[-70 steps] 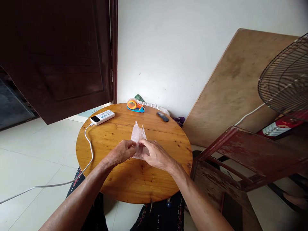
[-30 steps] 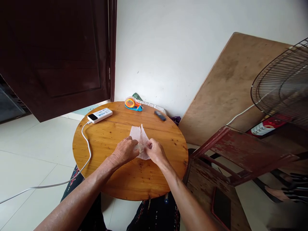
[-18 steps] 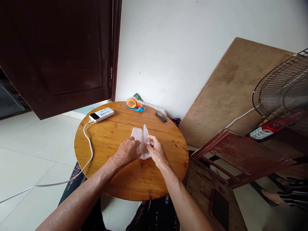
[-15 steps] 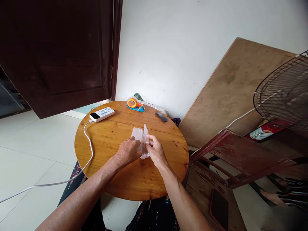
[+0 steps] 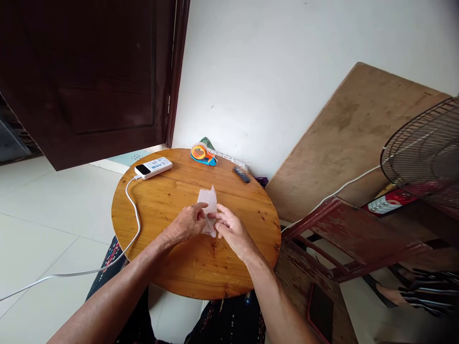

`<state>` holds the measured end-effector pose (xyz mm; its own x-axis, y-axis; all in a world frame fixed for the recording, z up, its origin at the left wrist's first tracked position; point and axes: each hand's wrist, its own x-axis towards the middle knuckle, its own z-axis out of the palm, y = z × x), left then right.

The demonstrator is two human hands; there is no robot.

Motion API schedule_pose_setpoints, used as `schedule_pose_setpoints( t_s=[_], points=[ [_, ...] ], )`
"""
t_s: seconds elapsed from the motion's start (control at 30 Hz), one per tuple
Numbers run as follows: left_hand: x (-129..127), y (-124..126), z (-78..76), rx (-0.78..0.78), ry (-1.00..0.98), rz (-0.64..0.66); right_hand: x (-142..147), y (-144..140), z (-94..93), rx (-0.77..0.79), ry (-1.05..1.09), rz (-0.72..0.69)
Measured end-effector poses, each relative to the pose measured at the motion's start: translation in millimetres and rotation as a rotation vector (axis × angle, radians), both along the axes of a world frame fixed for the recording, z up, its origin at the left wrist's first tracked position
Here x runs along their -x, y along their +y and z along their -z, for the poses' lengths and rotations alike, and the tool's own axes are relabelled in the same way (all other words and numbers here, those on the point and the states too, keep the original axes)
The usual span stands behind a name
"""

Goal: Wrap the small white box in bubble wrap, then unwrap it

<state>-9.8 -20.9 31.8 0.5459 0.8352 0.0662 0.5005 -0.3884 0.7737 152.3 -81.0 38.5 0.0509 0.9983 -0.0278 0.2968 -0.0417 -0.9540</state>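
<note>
A small piece of translucent white plastic wrap (image 5: 208,195), perhaps bubble wrap, lies folded on the round wooden table (image 5: 201,274), its far corner sticking up. At its left side is my left hand (image 5: 187,223), index finger stretched over the wrap and the other fingers loosely bent. From the right, my right hand (image 5: 230,229) reaches over the wrap's edge, with its fingers spread and their tips at the plastic. Both hands are open. Whether anything lies inside the folds I cannot tell.
A white device (image 5: 154,168) with a cable stands on the table's far left. An orange and blue tape dispenser (image 5: 203,154) and a blurred dark object (image 5: 241,174) lie along the back. To the right are a red wooden chair (image 5: 366,234), a fan (image 5: 423,148) and a person's foot (image 5: 389,294).
The raised right flap of the wrap has come down over the rest. Both hands have loosened; the right fingers have spread, and the left index finger has straightened.
</note>
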Motion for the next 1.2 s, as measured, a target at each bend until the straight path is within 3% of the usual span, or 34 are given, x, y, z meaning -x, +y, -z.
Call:
schedule_pose_setpoints(
  t_s=[0.17,0.33,0.47,0.57,0.7,0.87,0.93,1.2],
  points=[
    [1.0,-0.4,8.2,0.096,-0.221,-0.026,4.7,1.8,5.9,-0.097,-0.318,-0.046],
    [-8.7,-6.8,5.9,0.062,-0.128,-0.123,13.0,4.0,-3.0,-0.137,-0.619,-0.071],
    [-15.6,-9.9,6.0,0.008,-0.049,-0.217,13.5,2.5,-6.8,-0.129,-0.666,-0.097],
    [-16.4,-10.2,7.5,-0.006,-0.043,-0.212,8.5,1.4,-6.9,-0.136,-0.608,-0.132],
    [-15.9,-9.3,8.8,-0.043,-0.002,-0.186,-3.2,4.1,-3.7,-0.121,-0.353,-0.130],
    [-17.1,-9.8,13.4,-0.068,-0.009,-0.191,-22.5,14.9,7.5,0.022,-0.016,0.278],
    [-17.1,-10.9,16.4,-0.079,-0.045,-0.191,-28.5,20.7,11.1,0.131,0.080,0.344],
    [-15.0,-13.9,25.6,-0.095,-0.156,-0.181,-27.1,57.6,12.9,0.204,0.148,0.269]
  ],
)
